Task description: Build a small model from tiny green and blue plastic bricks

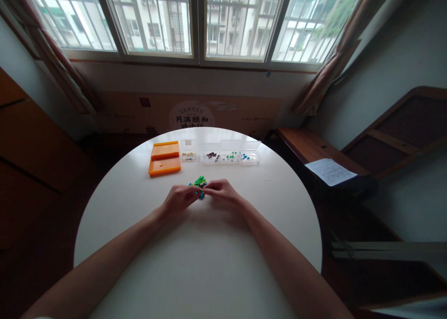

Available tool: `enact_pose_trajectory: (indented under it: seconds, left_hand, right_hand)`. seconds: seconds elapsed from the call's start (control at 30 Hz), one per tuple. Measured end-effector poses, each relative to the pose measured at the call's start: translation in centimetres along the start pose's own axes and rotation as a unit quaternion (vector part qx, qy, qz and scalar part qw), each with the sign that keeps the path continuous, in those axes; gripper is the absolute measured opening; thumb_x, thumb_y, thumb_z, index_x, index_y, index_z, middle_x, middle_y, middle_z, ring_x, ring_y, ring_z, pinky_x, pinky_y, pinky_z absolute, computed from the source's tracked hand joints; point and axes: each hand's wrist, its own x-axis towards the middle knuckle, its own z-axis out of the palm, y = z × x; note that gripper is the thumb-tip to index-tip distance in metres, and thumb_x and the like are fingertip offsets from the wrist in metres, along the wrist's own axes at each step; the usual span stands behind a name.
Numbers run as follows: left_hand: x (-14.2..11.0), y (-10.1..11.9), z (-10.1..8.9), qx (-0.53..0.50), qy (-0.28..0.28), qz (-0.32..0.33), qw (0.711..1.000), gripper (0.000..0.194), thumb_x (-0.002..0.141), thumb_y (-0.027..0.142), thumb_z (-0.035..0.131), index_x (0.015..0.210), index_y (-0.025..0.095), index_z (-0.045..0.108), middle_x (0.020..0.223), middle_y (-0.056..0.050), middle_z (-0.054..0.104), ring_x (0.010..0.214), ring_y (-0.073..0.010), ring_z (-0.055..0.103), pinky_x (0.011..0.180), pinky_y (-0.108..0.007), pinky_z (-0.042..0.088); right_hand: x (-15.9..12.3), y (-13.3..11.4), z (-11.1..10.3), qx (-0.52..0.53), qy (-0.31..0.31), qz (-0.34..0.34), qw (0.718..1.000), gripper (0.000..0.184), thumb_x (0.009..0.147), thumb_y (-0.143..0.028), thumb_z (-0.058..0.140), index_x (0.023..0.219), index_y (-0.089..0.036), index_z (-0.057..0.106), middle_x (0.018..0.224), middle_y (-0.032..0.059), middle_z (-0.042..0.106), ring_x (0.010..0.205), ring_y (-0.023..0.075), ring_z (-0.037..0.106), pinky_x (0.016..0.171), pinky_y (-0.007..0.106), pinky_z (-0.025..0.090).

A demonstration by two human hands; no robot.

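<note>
Both hands meet over the middle of a white round table [195, 263], fingers pinched around a small green and blue model of tiny building bricks [200, 181]. My left hand [179, 198] grips it from the left, thumb and forefinger closed. From the right, my right hand [223, 192] pinches at the same model, its fingertips almost touching the left ones. Bright green parts show above the fingers, with blue and some yellow around them. The fingertips cover the lower part, and any single brick between them is too small to make out.
Beyond the hands lie an orange tray [165, 165] and clear plastic boxes with pale pieces [189, 155], dark brown pieces [212, 156], green pieces [231, 156] and blue pieces [246, 157]. A printed sheet [330, 172] rests on a wooden surface [296, 144] to the right.
</note>
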Motion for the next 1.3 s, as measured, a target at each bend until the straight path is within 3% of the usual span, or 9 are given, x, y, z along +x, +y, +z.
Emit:
enact_pose_trajectory:
  seconds: [0.4, 0.67, 1.3]
  left_hand:
    - [-0.03, 0.07, 0.06, -0.009, 0.006, 0.009, 1.0, 0.02, 0.083, 0.031, 0.059, 0.086, 0.014, 0.07, 0.05, 0.002, 0.056, 0.043, -0.0061, 0.046, 0.047, -0.015, 0.037]
    - [-0.13, 0.08, -0.07, 0.007, -0.021, -0.032, 0.999, 0.023, 0.083, 0.034, 0.059, 0.089, 0.014, 0.07, 0.052, 0.001, 0.058, 0.045, -0.006, 0.045, 0.048, -0.015, 0.036]
    - [-0.07, 0.02, 0.09, -0.008, -0.003, -0.006, 1.0, 0.018, 0.083, 0.028, 0.06, 0.09, 0.014, 0.069, 0.05, 0.003, 0.053, 0.044, -0.0054, 0.044, 0.048, -0.015, 0.037]
  right_hand:
    - [0.03, 0.28, -0.03, 0.01, -0.011, -0.009, 1.0, 0.035, 0.069, -0.041, 0.069, 0.084, -0.01, 0.071, 0.077, 0.0079, 0.069, 0.069, 0.0155, 0.06, 0.064, 0.027, 0.045]
    - [-0.01, 0.08, 0.1, 0.035, -0.001, -0.018, 0.999, 0.031, 0.066, -0.038, 0.072, 0.082, -0.01, 0.07, 0.076, 0.0072, 0.069, 0.068, 0.0147, 0.06, 0.064, 0.026, 0.045]
    - [0.09, 0.6, 0.1, 0.03, -0.003, -0.014, 0.999, 0.034, 0.068, -0.042, 0.069, 0.082, -0.011, 0.07, 0.076, 0.0069, 0.069, 0.068, 0.0153, 0.06, 0.064, 0.026, 0.045]
